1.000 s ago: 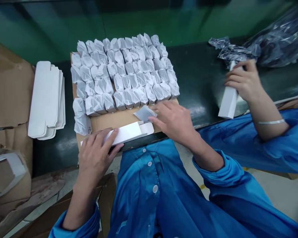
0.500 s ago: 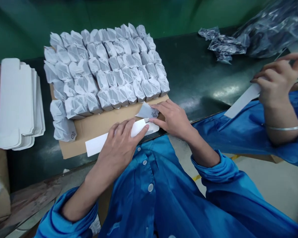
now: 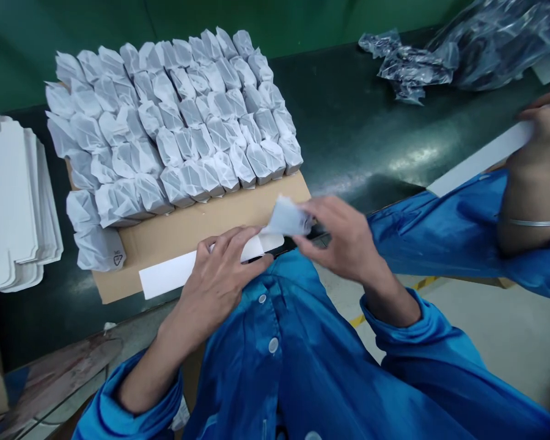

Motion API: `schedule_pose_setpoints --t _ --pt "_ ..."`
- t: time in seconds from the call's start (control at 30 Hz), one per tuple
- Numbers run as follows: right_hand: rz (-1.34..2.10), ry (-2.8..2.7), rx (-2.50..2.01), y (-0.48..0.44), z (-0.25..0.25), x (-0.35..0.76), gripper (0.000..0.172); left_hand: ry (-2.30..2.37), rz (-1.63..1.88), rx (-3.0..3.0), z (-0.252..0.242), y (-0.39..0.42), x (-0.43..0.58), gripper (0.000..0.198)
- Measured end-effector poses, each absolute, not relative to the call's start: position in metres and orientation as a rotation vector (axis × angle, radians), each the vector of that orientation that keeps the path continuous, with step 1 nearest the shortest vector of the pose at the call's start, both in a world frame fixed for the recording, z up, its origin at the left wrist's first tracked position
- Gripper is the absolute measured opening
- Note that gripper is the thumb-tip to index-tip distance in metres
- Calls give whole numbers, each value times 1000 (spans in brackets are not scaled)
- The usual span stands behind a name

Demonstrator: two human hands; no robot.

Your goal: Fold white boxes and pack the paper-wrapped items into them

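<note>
My left hand point(image 3: 224, 275) grips a long white carton box point(image 3: 174, 274) that lies on the front edge of a brown cardboard sheet point(image 3: 211, 223), fingers wrapped over its right end. My right hand point(image 3: 343, 238) pinches a small white wrapped packet point(image 3: 288, 217) right at the box's open end, lifted off the cardboard. Several rows of the same wrapped packets point(image 3: 169, 122) stand packed together on the cardboard behind.
A stack of flat white box blanks point(image 3: 13, 195) lies at the left on the dark green table point(image 3: 357, 140). Crumpled clear plastic bags point(image 3: 444, 55) sit at the back right. Another person's hand point(image 3: 543, 131) holds a white box point(image 3: 481, 159) at the right.
My right hand has picked the loose packet up off the cardboard and brought it to the box's open end. My left hand has slid along the box to its right end.
</note>
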State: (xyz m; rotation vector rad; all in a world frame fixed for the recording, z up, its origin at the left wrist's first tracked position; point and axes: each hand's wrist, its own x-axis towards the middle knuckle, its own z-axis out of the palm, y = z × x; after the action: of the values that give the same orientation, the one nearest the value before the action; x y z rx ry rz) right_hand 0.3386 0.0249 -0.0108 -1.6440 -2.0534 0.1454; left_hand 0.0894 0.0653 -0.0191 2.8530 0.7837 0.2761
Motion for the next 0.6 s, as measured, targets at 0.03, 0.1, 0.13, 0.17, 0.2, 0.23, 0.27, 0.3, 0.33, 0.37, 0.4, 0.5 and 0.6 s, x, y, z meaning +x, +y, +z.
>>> schedule_pose_setpoints --t 0.03,0.1,0.13,0.17,0.2,0.23,0.27,0.3,0.33,0.37,0.4,0.5,0.6 --pt "205 -2117 -1628 18 -11 334 31 772 292 2853 -20 65 89 49" --pt "294 -2252 -1622 9 -14 329 30 745 315 2854 -21 66 88 44" --pt "313 -2312 -1608 9 -16 328 30 723 321 2859 -21 67 88 40" --pt "320 -2362 -1574 10 -18 327 31 700 322 2864 -20 67 88 37" --pt "327 -2401 -1533 12 -19 328 33 681 317 2869 -20 68 87 35" --pt "338 -2430 -1498 16 -20 328 35 668 311 2875 -20 68 87 34" --pt "355 -2450 -1477 19 -20 328 36 661 304 2881 -19 68 87 34" --pt "373 -2459 -1471 22 -19 328 37 658 300 2887 -19 68 87 34" --pt "390 -2457 -1477 25 -18 326 38 661 303 2893 -19 68 86 34" --pt "408 -2440 -1483 26 -17 324 38 668 317 2897 -19 68 86 34" --pt "427 -2402 -1477 26 -17 320 37 672 340 2899 -20 68 85 33" --pt "646 -2128 -1427 22 -20 303 38 669 456 2886 -28 69 82 32" --pt "1061 -1657 -1347 21 -28 283 49 725 647 2845 -34 67 86 35"
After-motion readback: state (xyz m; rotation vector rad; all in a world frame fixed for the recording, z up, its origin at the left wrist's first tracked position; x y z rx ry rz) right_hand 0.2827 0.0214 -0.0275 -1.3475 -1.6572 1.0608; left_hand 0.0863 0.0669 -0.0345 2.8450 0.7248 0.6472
